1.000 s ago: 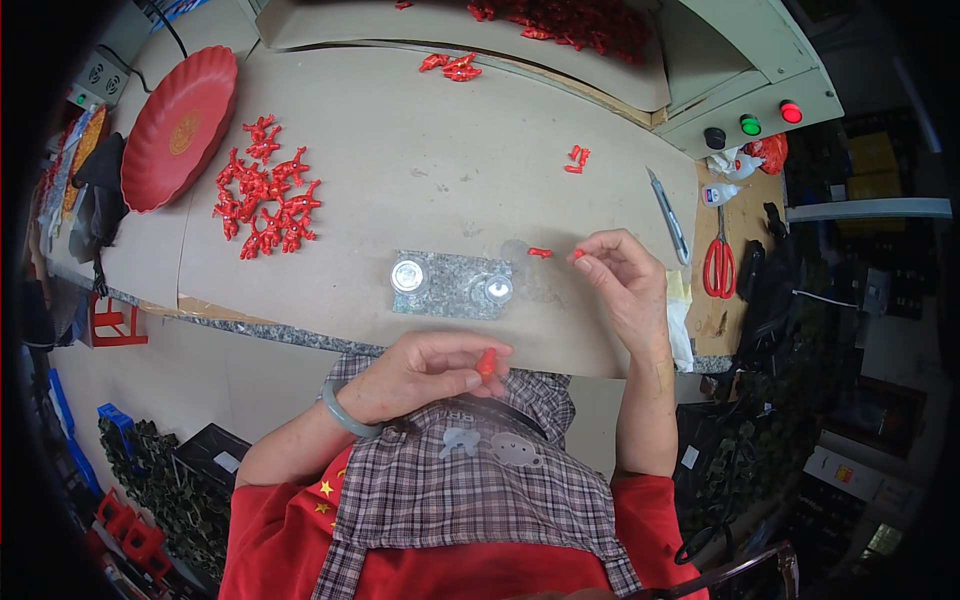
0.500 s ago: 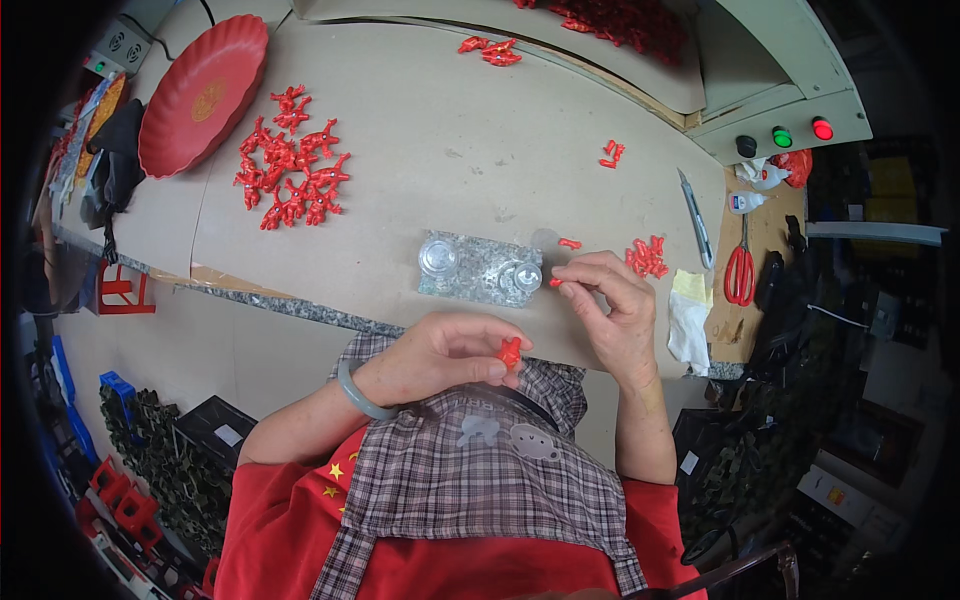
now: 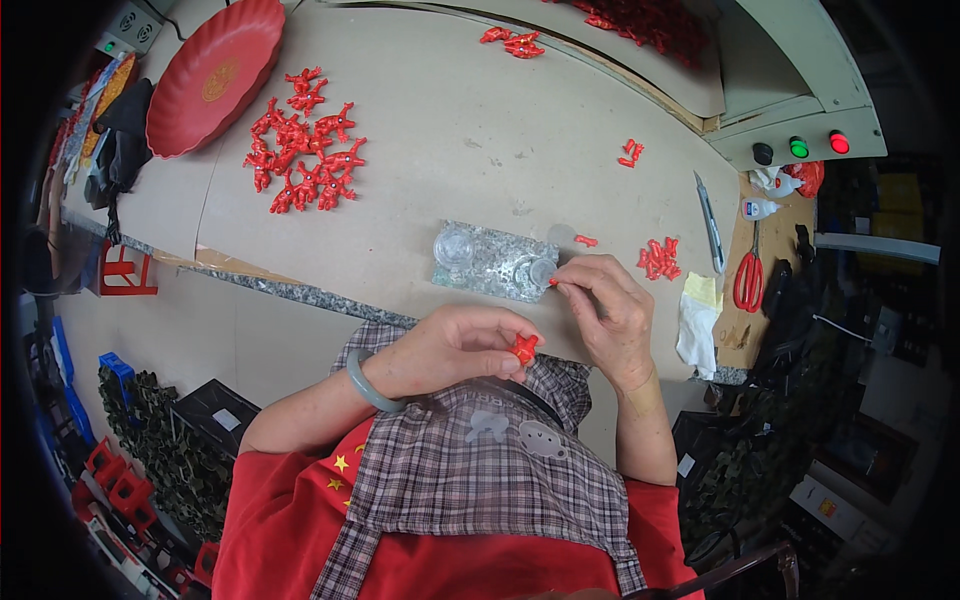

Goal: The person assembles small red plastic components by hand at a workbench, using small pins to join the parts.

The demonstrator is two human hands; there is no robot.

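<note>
Hands work close to the person's body at the near edge of the surface [image 3: 470, 130], both beside a small patterned metal plate [image 3: 495, 262] that serves as the landmark. Left hand [image 3: 455, 348] hovers just nearer the body than the plate, over the checked apron, its fingers [image 3: 512, 362] pinched closed on a small red plastic piece [image 3: 524, 348]. Right hand [image 3: 612, 310] rests at the plate's right end, its fingers [image 3: 572, 290] closed around a tiny red bit at their tips, which touches or nearly touches the plate's right corner; which of the two cannot be told. On the plate stand two small clear round caps, one at its left end [image 3: 455, 245] and one at its right end [image 3: 541, 271]. Just right of the plate lies a single red bit [image 3: 586, 240], and farther right a small heap of red pieces [image 3: 659, 258]. Beyond that heap, still right of the plate, are a utility knife [image 3: 709, 220], red-handled scissors [image 3: 749, 270] and a glue bottle [image 3: 760, 208]. Well to the plate's far left lies a larger pile of red branched pieces [image 3: 305, 155], and beyond it a red tray [image 3: 214, 75]. A grey-green bangle [image 3: 368, 382] circles the left wrist.
</note>
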